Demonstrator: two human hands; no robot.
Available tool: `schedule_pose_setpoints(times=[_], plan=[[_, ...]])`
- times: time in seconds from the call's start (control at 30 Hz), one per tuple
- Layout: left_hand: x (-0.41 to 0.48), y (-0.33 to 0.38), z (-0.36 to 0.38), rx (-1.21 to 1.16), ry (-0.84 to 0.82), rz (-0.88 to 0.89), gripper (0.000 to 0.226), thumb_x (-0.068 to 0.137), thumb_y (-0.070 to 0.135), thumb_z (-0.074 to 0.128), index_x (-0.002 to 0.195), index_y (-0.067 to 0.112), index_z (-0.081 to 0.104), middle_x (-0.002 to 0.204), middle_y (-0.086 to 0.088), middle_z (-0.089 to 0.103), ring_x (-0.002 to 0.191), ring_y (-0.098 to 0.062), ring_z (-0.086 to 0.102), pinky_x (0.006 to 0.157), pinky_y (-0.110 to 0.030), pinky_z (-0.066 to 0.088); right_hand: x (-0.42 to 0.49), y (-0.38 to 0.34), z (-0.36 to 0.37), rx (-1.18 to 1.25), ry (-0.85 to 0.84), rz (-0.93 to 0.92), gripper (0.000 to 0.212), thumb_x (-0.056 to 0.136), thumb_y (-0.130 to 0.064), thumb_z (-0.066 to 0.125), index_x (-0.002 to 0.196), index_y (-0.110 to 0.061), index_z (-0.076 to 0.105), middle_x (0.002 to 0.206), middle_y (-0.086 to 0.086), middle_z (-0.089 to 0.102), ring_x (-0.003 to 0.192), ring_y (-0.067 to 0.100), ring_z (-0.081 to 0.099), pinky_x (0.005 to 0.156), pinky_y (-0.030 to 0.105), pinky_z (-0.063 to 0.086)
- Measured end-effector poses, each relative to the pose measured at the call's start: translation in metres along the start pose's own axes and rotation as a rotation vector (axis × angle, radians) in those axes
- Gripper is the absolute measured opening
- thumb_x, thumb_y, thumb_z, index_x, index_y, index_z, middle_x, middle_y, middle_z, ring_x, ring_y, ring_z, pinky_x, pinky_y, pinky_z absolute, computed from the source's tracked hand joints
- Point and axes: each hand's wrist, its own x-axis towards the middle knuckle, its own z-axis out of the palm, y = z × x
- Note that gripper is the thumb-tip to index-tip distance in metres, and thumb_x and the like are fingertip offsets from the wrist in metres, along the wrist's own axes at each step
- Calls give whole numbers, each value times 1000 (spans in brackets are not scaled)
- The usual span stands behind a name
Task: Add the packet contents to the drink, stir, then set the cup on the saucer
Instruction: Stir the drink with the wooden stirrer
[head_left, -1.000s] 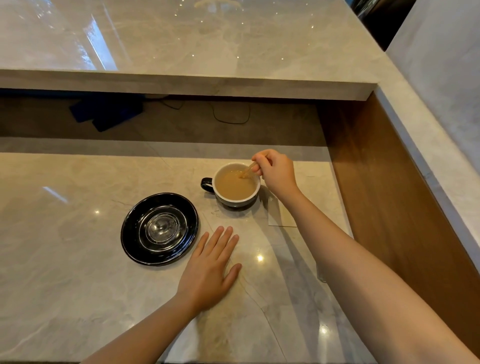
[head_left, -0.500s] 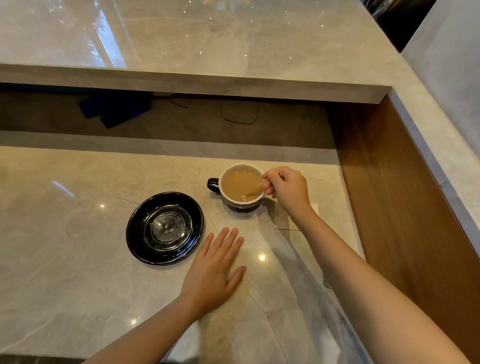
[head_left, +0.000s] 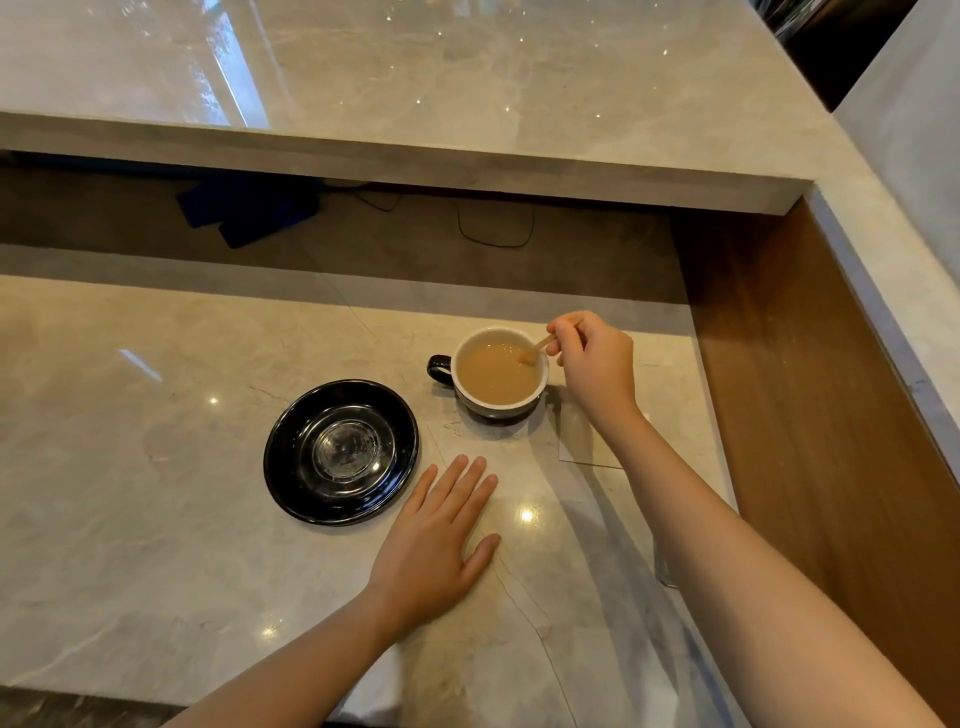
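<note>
A dark cup (head_left: 475, 402) with a pale inside stands on the marble counter, its handle to the left, full of light-brown drink (head_left: 493, 376). My right hand (head_left: 595, 364) pinches a thin wooden stirrer (head_left: 537, 347) whose lower end dips into the drink at the cup's right side. The black glossy saucer (head_left: 291, 467) lies bare on the counter, left of and nearer than the cup. My left hand (head_left: 434, 540) rests flat on the counter, fingers spread, just right of the saucer. A pale flat packet (head_left: 576, 441) lies partly under my right wrist.
A raised marble ledge (head_left: 415, 161) runs across the back, with a dark recess below holding a blue object (head_left: 249, 210) and a thin black cable (head_left: 493, 236). A wooden side panel (head_left: 810, 395) walls in the right. The counter's front edge (head_left: 104, 696) is near the bottom.
My right hand has moved the stirrer around inside the cup, from the far rim to the right side. My left hand, the cup and the saucer stay put; the camera shifted slightly.
</note>
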Motion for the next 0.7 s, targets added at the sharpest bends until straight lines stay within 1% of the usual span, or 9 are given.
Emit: schedule_pose_setpoints(times=[0.1,0.2,0.27,0.37,0.43,0.53,0.63,0.7], plan=[[0,0,0,2,1,-1,59,95,51,30,146,24,23,154,3,14,142,-12,1,114,-36,3,-3,0,-10,-120,-25,-59,23,94,-19,46,93,-8,66,73,2,62,61,7,53,56,17,43],[-1,0,0,-7,5,-1,58,95,51,31,146,24,24,154,4,15,142,-12,1,113,-36,4,-10,-2,-17,-179,-86,-76,22,94,-19,47,93,-8,66,75,3,63,65,10,55,60,19,45],[0,0,0,-6,5,4,58,95,51,31,146,23,25,154,3,16,142,-13,2,113,-37,6,-17,-6,-19,-162,-144,-94,21,93,-18,48,91,-9,67,75,4,64,65,12,57,63,22,48],[0,-1,1,10,-1,5,58,95,51,31,146,22,26,154,2,17,142,-13,3,113,-39,8,-23,-16,-12,-119,-247,-133,20,93,-18,50,91,-9,67,75,5,66,67,12,59,63,21,48],[0,-1,1,16,-5,4,59,95,51,31,146,22,26,154,2,16,142,-13,2,113,-39,7,-21,-24,-2,-118,-283,-153,20,93,-20,49,93,-9,66,80,8,68,72,16,62,68,26,51],[0,-1,2,14,-6,3,59,95,51,31,146,22,25,154,2,15,142,-13,2,113,-38,6,-10,-32,12,-111,-283,-150,21,94,-21,47,95,-10,65,80,6,66,76,18,62,72,30,51],[0,-1,1,14,-8,1,59,95,52,29,146,23,23,154,3,14,142,-13,1,113,-38,5,5,-32,16,-74,-236,-116,20,93,-18,47,92,-9,66,75,5,64,73,17,59,72,32,51],[0,-1,1,14,-7,-3,59,95,52,28,146,23,22,154,3,12,142,-13,2,113,-38,5,13,-29,13,-69,-203,-106,20,93,-16,48,91,-8,66,74,5,63,71,16,58,69,30,50]])
